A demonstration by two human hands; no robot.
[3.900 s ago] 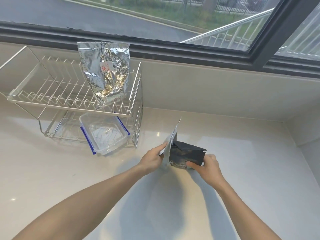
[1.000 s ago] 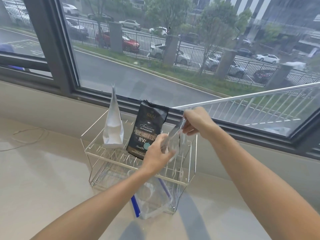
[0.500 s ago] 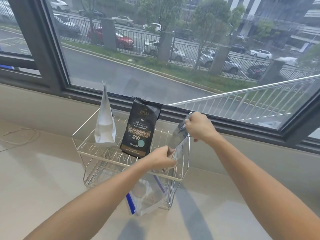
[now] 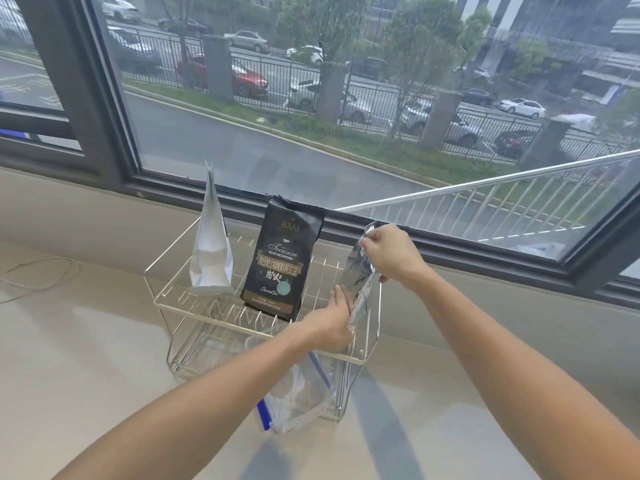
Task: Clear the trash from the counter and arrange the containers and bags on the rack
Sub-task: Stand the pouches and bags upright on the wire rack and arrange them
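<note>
**Three bags on the rack, last one going in**

Two bags already stand on the wire rack's point(image 4: 360, 358) top tier — a white bag point(image 4: 210, 251) and a black coffee bag point(image 4: 280, 261). At the rack's right end, the right hand point(image 4: 388, 254) pinches the silver bag's point(image 4: 360, 282) top while the left hand point(image 4: 334, 318) presses flat fingers against its lower side. Best to seat its base between the wires before letting go — it looks tilted. A clear container point(image 4: 298, 400) sits underneath, jutting onto the bench point(image 4: 69, 375).
</note>
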